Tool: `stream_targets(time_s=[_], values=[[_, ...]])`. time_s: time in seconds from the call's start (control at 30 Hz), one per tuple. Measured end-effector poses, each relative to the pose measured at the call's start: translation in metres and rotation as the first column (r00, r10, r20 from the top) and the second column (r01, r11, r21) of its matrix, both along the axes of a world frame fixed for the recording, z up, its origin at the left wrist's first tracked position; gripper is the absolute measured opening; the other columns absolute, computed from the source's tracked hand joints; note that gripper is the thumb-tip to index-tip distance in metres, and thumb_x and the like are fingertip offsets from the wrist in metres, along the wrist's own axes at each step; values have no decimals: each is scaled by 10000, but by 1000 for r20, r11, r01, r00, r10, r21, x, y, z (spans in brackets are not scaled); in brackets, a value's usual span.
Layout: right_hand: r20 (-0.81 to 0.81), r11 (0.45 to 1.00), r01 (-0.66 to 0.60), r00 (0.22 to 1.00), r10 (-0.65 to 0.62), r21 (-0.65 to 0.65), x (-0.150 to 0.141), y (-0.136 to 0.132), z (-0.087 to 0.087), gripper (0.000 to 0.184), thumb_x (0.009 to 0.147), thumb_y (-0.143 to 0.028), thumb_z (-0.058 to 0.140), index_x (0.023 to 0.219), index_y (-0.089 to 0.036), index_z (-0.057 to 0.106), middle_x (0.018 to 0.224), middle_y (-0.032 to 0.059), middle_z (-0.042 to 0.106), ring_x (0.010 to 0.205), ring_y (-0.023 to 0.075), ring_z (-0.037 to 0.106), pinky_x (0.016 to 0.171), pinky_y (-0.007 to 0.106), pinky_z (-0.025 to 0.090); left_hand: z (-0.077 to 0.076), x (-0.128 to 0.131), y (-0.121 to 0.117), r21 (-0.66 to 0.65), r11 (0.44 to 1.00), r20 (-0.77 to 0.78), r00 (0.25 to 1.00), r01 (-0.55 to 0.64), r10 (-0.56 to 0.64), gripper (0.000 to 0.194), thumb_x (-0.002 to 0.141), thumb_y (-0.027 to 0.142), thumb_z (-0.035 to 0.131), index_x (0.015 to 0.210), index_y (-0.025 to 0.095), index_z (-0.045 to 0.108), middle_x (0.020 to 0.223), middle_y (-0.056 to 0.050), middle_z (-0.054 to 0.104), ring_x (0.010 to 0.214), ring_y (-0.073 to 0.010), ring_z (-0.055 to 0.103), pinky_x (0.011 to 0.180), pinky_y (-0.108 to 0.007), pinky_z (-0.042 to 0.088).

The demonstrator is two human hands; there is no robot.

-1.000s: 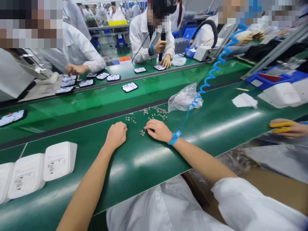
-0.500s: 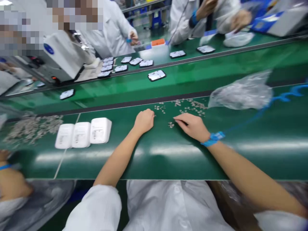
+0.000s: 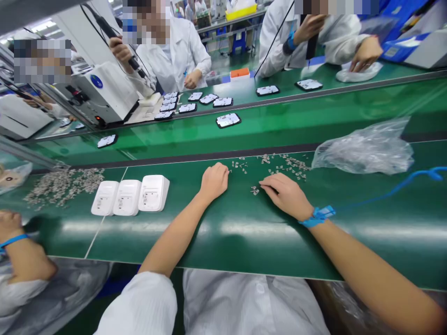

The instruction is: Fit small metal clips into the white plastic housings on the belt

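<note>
My left hand (image 3: 214,181) rests on the green work surface (image 3: 223,232) with its fingers curled closed; whatever is in them is too small to make out. My right hand (image 3: 288,193), with a blue wrist strap (image 3: 317,216), has thumb and fingertips pinched together beside a little cluster of small metal parts (image 3: 254,190). Loose parts of the same look (image 3: 295,164) are scattered just beyond both hands. To the left stand three white plastic housings (image 3: 152,193) in a row, their marked faces toward me.
A large heap of small metal parts (image 3: 66,184) lies at far left, near a co-worker's arm (image 3: 26,251). A clear plastic bag (image 3: 366,149) lies at right by a blue cord (image 3: 401,184). Beyond, a green belt carries flat black-edged panels (image 3: 228,120); co-workers sit across it.
The view has shifted a little, so everything sits slightly lower and further right. Both hands keep nearly the same places and poses over the surface.
</note>
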State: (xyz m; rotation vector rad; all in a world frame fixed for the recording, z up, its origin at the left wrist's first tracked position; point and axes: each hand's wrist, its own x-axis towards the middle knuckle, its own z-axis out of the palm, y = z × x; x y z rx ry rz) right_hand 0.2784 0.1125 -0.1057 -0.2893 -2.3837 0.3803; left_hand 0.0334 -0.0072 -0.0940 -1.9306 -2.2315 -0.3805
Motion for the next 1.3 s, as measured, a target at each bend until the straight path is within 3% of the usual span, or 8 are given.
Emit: stream_targets(time_s=[0.17,0.33,0.47,0.57,0.7,0.9,1.1,1.3], values=[[-76,998,69,995,-70,-12,1,4,-1,144,997,-208,554,1024,-204,696,942,85,721,907,254,674,795,416,576,-1,0,-1,-61,992,-21,994,108,-110,263,1039,237,355,1002,177,609,1012,-79,675,944,-193,622,785,-344,386],[40,999,47,998,-47,5,1,5,-4,154,987,-204,539,967,-209,691,912,67,726,857,244,686,742,397,578,-2,1,-3,149,983,4,994,106,-108,287,1044,248,342,962,181,608,945,-80,681,887,-177,619,786,-330,403],[-71,997,77,994,-78,-23,1,0,1,178,1008,-214,542,1104,-213,693,857,52,702,746,202,665,675,355,564,-3,-1,-5,285,958,68,996,33,-54,259,1029,250,374,917,188,599,878,-70,670,857,-166,606,796,-308,431],[-168,995,100,981,-97,10,1,-2,4,199,1009,-192,558,1152,-226,692,924,64,717,819,205,690,723,352,585,-3,-2,-4,162,987,56,998,14,-23,273,1031,246,354,948,182,606,918,-76,672,878,-168,613,819,-318,431],[-204,994,104,974,-99,17,-1,-1,5,157,1010,-200,574,1084,-239,707,996,67,739,904,215,714,807,373,617,-3,-2,0,-11,994,12,994,108,-108,205,1013,253,426,939,192,607,947,-52,670,881,-176,621,777,-327,412],[-174,997,74,982,-78,-31,-4,4,2,161,1021,-197,552,1024,-224,711,967,65,729,893,209,704,804,374,616,-1,-3,1,-14,988,-14,988,155,-155,184,1003,219,436,902,188,586,908,-36,655,853,-172,614,748,-324,405],[103,985,9,994,-27,171,-3,7,-4,234,1022,-167,522,951,-198,742,919,67,700,820,193,672,707,318,580,0,-3,-2,9,986,-16,985,169,-169,255,1032,240,370,930,185,597,935,-54,662,861,-172,601,787,-337,405],[-24,988,80,997,-78,131,-3,6,-3,194,1042,-222,535,1021,-191,726,968,87,690,896,210,655,800,353,574,-3,-3,1,-36,981,-9,982,191,-191,181,989,209,428,880,190,572,883,-39,639,815,-177,596,737,-347,382]])
